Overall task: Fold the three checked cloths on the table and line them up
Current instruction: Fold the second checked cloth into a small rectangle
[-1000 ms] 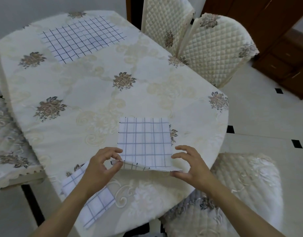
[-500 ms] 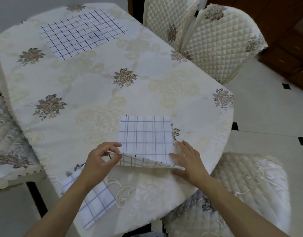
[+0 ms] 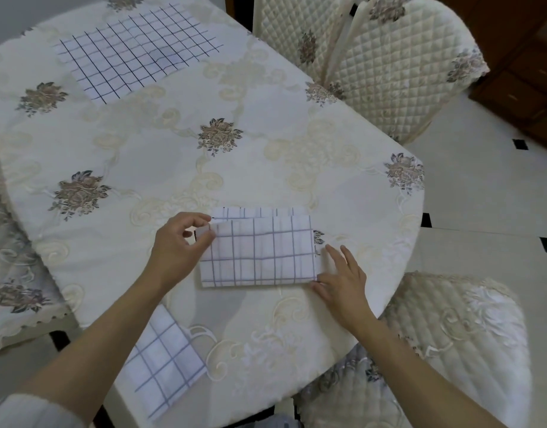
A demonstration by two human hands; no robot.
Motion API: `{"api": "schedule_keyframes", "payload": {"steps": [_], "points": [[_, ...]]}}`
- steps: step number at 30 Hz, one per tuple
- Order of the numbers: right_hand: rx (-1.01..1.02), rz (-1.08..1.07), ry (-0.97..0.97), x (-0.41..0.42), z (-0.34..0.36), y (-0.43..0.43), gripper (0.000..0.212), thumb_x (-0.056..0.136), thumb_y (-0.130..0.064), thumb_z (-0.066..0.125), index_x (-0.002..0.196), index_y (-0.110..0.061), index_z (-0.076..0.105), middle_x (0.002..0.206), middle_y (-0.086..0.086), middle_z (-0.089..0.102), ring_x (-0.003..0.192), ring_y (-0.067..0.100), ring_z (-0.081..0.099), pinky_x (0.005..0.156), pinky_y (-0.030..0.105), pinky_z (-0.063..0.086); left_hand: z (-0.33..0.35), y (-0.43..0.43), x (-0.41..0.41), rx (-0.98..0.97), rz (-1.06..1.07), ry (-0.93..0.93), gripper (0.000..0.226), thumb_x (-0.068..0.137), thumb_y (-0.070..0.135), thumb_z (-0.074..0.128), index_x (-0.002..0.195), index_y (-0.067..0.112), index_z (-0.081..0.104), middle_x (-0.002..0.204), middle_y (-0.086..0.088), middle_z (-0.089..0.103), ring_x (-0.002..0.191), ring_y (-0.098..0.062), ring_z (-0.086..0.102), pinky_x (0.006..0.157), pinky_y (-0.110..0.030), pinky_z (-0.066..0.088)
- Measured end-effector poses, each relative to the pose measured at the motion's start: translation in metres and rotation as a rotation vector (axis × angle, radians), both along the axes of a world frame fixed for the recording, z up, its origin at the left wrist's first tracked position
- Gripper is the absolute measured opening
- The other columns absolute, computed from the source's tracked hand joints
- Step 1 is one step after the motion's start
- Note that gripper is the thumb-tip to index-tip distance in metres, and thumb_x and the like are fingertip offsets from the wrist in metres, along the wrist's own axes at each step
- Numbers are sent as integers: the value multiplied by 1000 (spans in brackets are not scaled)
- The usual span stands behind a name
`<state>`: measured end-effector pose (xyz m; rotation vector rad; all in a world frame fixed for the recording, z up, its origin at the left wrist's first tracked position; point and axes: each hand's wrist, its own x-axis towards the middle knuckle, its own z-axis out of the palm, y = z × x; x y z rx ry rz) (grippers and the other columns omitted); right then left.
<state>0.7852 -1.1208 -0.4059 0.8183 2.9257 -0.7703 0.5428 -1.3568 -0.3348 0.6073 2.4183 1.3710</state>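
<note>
A white cloth with a blue check (image 3: 259, 251) lies folded over itself near the table's front edge, its top layer a little short of the far edge. My left hand (image 3: 181, 242) pinches the folded layer's far left corner. My right hand (image 3: 343, 276) lies flat with spread fingers against the cloth's near right corner. A second checked cloth (image 3: 162, 362) hangs over the table's near edge, partly under my left forearm. A third, with darker lines (image 3: 136, 50), lies spread flat at the far left of the table.
The table (image 3: 142, 149) wears a cream cloth with flower motifs. Two quilted chairs (image 3: 389, 63) stand at the far right, a cushioned chair (image 3: 451, 350) sits at the near right and another seat (image 3: 9, 273) at the left. Dark wooden furniture (image 3: 528, 72) is at the far right.
My left hand has carried the cloth's near edge up and over onto its far half, folding it. My right hand has settled flat at the near right corner.
</note>
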Motion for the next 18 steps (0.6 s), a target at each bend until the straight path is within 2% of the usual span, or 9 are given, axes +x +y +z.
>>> {"api": "schedule_keyframes", "payload": {"steps": [4, 10, 14, 18], "points": [[-114, -124, 27, -3, 1, -5, 18, 89, -44, 64, 79, -34, 75, 159, 1, 28, 150, 25, 6, 110, 49, 16, -6, 16, -15, -47, 18, -9, 9, 85, 17, 72, 84, 24, 67, 109, 12, 69, 105, -11, 62, 85, -35, 51], [-193, -228, 46, -7, -2, -10, 30, 89, -50, 61, 72, -29, 72, 161, 0, 23, 150, 21, 3, 112, 47, 12, -19, 34, -32, -116, 33, -37, 6, 87, 19, 70, 92, 22, 69, 112, 9, 67, 106, -10, 59, 77, -18, 43], [-188, -276, 99, -11, -6, -13, 43, 81, -67, 44, 70, -34, 69, 159, 1, 27, 150, 22, 6, 111, 49, 15, -30, 44, -44, -154, 45, -29, 4, 85, 19, 71, 88, 21, 69, 108, 8, 67, 104, -12, 59, 85, -26, 45], [-189, -324, 130, -13, -8, -18, 44, 80, -66, 40, 70, -33, 67, 159, 1, 28, 150, 21, 8, 113, 47, 13, -36, 58, -47, -205, 62, 21, 5, 85, 17, 72, 88, 14, 69, 102, 3, 65, 97, -14, 58, 88, -31, 47]]}}
